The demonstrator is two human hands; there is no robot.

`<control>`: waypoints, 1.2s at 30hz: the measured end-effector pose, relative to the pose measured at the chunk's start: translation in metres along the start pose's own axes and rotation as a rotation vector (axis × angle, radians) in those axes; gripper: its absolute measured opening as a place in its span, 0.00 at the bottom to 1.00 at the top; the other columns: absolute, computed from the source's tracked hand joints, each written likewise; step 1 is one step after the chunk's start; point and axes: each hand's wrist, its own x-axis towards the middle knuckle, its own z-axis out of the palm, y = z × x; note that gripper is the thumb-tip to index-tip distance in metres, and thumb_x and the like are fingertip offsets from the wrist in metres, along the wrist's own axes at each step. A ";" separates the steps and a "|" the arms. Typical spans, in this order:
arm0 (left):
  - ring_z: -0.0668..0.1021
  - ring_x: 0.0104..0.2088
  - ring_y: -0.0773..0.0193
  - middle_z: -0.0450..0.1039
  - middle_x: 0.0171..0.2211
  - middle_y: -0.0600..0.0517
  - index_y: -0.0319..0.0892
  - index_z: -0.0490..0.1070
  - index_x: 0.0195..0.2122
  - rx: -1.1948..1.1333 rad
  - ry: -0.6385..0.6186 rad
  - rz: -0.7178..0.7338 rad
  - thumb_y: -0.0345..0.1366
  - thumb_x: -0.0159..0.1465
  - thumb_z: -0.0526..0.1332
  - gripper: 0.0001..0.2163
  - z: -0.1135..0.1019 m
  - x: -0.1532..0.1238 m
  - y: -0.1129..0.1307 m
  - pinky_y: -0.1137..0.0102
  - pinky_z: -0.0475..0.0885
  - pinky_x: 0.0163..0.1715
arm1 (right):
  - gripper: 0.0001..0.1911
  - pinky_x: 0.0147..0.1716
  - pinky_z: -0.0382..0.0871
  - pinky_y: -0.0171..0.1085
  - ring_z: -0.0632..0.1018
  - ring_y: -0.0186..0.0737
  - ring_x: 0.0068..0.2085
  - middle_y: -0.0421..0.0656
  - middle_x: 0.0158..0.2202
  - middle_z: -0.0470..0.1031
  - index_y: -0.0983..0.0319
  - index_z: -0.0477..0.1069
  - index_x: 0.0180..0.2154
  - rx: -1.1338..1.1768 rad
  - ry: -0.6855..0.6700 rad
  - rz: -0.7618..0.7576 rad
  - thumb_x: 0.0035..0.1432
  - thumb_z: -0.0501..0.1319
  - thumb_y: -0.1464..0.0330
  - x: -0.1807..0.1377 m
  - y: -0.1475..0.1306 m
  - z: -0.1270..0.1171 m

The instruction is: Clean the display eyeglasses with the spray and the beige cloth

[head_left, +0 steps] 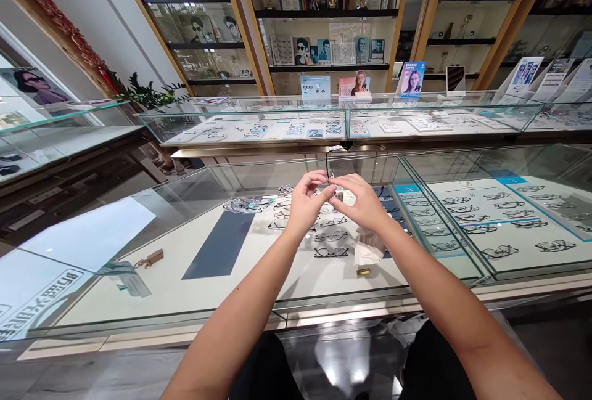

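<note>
Wall shelves [330, 13] across the back, then a glass display case [259, 105] in front of them. Nearest: glass tabletop [161, 298], front edge running across below the forearms, pale base showing through. Dark mat [219, 244] left of centre, glasses [331, 253] in rows under and right of the hands.

Left hand [305, 206] and right hand [361, 203] meet over the middle of the tabletop, fingertips close together. Fingers of both bent inward, thumbs opposed, seemingly pinching one thin black piece [328, 167] that sticks up between them; likely part of a pair of glasses seen edge-on, the rest hidden by the fingers. Tissue [370, 247] sits just below the right wrist, small yellow piece [363, 271] beside its lower end. Wood block [156, 256] well off to the left.

Progress, my judgement: handling underway, black piece in hand, not set down. Finished portion can't be told; letting go is left at least.

Room: most looks to be leftward, above the mat. Rightward is tighter, with the tissue near the right forearm. Far edge of the tabletop lies beyond the fingertips, near edge under the forearms.
</note>
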 end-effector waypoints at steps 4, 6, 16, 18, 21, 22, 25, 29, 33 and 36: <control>0.81 0.51 0.57 0.76 0.55 0.44 0.44 0.73 0.41 -0.035 -0.012 -0.030 0.49 0.56 0.83 0.24 0.002 0.000 0.001 0.62 0.81 0.51 | 0.17 0.56 0.77 0.53 0.82 0.52 0.53 0.48 0.53 0.87 0.57 0.82 0.55 0.022 0.015 0.034 0.65 0.69 0.67 0.000 0.000 0.002; 0.81 0.50 0.57 0.76 0.55 0.43 0.44 0.72 0.42 -0.025 -0.032 -0.034 0.52 0.58 0.81 0.24 0.004 -0.001 0.003 0.62 0.81 0.50 | 0.16 0.55 0.77 0.52 0.82 0.52 0.52 0.48 0.52 0.87 0.57 0.82 0.54 0.018 0.031 0.042 0.65 0.68 0.67 0.000 -0.001 0.003; 0.76 0.65 0.45 0.75 0.60 0.41 0.48 0.82 0.49 0.581 -0.115 0.128 0.46 0.72 0.67 0.11 -0.002 -0.005 0.000 0.46 0.70 0.67 | 0.10 0.51 0.73 0.48 0.81 0.49 0.48 0.44 0.44 0.88 0.56 0.82 0.39 0.068 0.283 0.166 0.72 0.64 0.62 0.008 0.011 -0.013; 0.71 0.70 0.41 0.72 0.66 0.40 0.51 0.84 0.53 0.661 -0.210 0.075 0.47 0.71 0.67 0.14 -0.003 -0.006 -0.006 0.40 0.63 0.72 | 0.12 0.50 0.71 0.47 0.81 0.48 0.46 0.44 0.42 0.87 0.56 0.81 0.36 0.085 0.306 0.192 0.72 0.63 0.61 0.009 0.015 -0.014; 0.64 0.75 0.37 0.69 0.73 0.41 0.53 0.84 0.59 0.740 -0.320 0.030 0.49 0.71 0.68 0.18 -0.005 -0.007 -0.014 0.35 0.56 0.74 | 0.13 0.50 0.71 0.46 0.81 0.48 0.46 0.44 0.41 0.87 0.56 0.81 0.36 0.124 0.313 0.214 0.72 0.63 0.59 0.009 0.019 -0.015; 0.64 0.75 0.36 0.69 0.73 0.41 0.54 0.84 0.60 0.752 -0.339 0.024 0.51 0.71 0.68 0.19 -0.006 -0.007 -0.017 0.34 0.55 0.75 | 0.13 0.50 0.71 0.46 0.81 0.47 0.46 0.44 0.41 0.87 0.56 0.81 0.36 0.129 0.313 0.218 0.72 0.63 0.59 0.009 0.020 -0.015; 0.63 0.75 0.32 0.69 0.74 0.42 0.54 0.84 0.60 0.769 -0.363 0.004 0.55 0.70 0.68 0.21 -0.009 -0.006 -0.025 0.30 0.53 0.74 | 0.14 0.49 0.71 0.46 0.81 0.47 0.46 0.43 0.41 0.87 0.56 0.80 0.35 0.133 0.307 0.229 0.72 0.63 0.58 0.010 0.020 -0.014; 0.62 0.76 0.30 0.71 0.72 0.41 0.54 0.85 0.60 0.802 -0.397 -0.032 0.56 0.70 0.68 0.22 -0.010 -0.006 -0.033 0.28 0.52 0.73 | 0.14 0.48 0.71 0.46 0.81 0.47 0.45 0.44 0.40 0.87 0.56 0.80 0.35 0.152 0.300 0.229 0.71 0.63 0.58 0.011 0.019 -0.013; 0.66 0.73 0.31 0.73 0.70 0.41 0.54 0.84 0.60 0.832 -0.442 -0.045 0.55 0.70 0.68 0.21 -0.007 -0.008 -0.033 0.28 0.54 0.72 | 0.14 0.48 0.71 0.46 0.80 0.47 0.45 0.44 0.40 0.87 0.56 0.81 0.35 0.154 0.294 0.234 0.71 0.63 0.56 0.011 0.020 -0.013; 0.68 0.72 0.33 0.74 0.68 0.40 0.54 0.83 0.62 0.813 -0.400 0.005 0.52 0.70 0.69 0.21 -0.005 -0.008 -0.027 0.31 0.56 0.71 | 0.15 0.49 0.71 0.47 0.81 0.48 0.46 0.44 0.41 0.88 0.56 0.81 0.35 0.173 0.317 0.245 0.70 0.63 0.55 0.011 0.022 -0.014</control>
